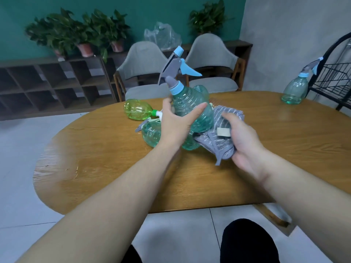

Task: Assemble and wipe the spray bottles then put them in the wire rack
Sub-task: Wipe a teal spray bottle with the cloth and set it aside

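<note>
Teal spray bottle [191,109] with a grey and blue trigger head [175,67] already fitted, held tilted above the middle of a wooden table [95,158]. Left hand [175,124] grips its ribbed body, thumb across the front and fingers curled behind. Right hand [241,139] clutches a bunched grey cloth [218,137], pressed against the bottle's right side. This looks like the wiping step for this bottle. Beneath and behind it lie more bottles: a teal one [152,134] on its side under the left hand, and a green one [135,110] lying further back. Another teal bottle [295,90] stands upright at the table's far right edge, just beside a black wire rack [334,80]. Next, the cloth likely needs rubbing around the body, then the bottle carried right to the rack
</note>
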The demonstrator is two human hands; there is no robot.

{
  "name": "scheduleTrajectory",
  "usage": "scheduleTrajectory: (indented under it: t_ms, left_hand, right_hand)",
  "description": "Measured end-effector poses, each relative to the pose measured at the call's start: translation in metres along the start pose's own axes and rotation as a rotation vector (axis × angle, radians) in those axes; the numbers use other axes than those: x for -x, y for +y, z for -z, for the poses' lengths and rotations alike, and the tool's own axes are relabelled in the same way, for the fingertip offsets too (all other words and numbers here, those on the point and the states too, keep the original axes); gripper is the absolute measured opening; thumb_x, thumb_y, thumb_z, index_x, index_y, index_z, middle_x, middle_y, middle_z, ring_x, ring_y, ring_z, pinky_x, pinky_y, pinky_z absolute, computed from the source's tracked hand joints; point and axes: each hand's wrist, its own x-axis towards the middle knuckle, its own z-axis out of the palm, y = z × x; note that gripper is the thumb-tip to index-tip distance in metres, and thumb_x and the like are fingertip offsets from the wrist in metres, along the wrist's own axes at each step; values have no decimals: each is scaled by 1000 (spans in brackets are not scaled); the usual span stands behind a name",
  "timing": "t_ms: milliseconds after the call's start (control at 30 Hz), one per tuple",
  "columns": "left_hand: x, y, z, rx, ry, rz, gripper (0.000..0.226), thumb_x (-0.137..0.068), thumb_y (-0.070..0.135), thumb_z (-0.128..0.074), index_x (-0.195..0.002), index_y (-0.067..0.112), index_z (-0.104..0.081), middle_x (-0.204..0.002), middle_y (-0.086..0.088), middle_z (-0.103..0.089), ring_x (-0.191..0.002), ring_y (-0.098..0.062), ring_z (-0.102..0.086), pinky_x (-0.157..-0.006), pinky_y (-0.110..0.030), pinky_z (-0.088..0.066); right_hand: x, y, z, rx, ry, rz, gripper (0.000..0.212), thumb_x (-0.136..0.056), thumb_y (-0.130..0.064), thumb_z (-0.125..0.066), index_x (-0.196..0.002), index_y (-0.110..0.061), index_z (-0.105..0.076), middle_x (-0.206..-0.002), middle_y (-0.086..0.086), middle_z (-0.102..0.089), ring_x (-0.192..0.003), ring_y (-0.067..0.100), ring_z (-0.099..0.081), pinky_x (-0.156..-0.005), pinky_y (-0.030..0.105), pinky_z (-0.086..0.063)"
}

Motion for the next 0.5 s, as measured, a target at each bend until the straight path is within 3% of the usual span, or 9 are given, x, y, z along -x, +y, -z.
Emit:
scheduleTrajectory:
  t_ms: [100,233,300,367,433,500]
  left_hand:
    - [-19,-1,-23,-66,-25,-4,62,-72,30,-93,-115,33,-50,-114,4,-73,-104,-10,-72,-100,-42,-56]
    - [-47,-6,-64,-164,-70,-17,74,-63,43,-95,-122,24,-54,-115,4,-73,-103,-9,-72,-98,-38,-57]
    - [-58,-9,-90,-209,-101,-33,65,-64,43,-95,-115,27,-56,-114,4,-71,-99,-6,-71,-93,-29,-57]
    - [-72,-15,-117,-246,-158,-34,54,-70,36,-94,-107,29,-55,-110,6,-70,-93,-1,-69,-84,-18,-56]
    - [-88,-24,-149,-283,-212,-31,60,-65,43,-95,-107,31,-54,-116,1,-69,-97,-6,-70,-92,-26,-57]
    - [-102,-32,-179,-316,-242,-23,73,-56,52,-93,-114,28,-55,-121,-2,-67,-104,-12,-69,-97,-36,-57]
  right_hand:
    - [-17,-19,27,41,71,33,26,-93,-30,-65,-111,-11,-65,-85,9,-77,-74,27,-75,-84,51,-59]
    - [-42,-43,65,64,164,62,17,-92,-27,-64,-101,-13,-64,-66,3,-73,-59,21,-72,-71,43,-61]
    - [-55,-55,84,71,201,65,13,-93,-26,-62,-95,-13,-61,-56,1,-69,-50,19,-68,-55,36,-59]
    - [-69,-64,105,77,240,73,13,-93,-26,-62,-95,-13,-60,-57,1,-69,-51,20,-69,-55,37,-60]
    - [-85,-72,128,75,279,81,12,-92,-27,-62,-97,-17,-60,-62,0,-71,-57,20,-71,-61,39,-61]
    - [-98,-79,147,62,299,88,6,-94,-25,-59,-95,-20,-57,-63,-1,-70,-54,18,-69,-53,33,-57]
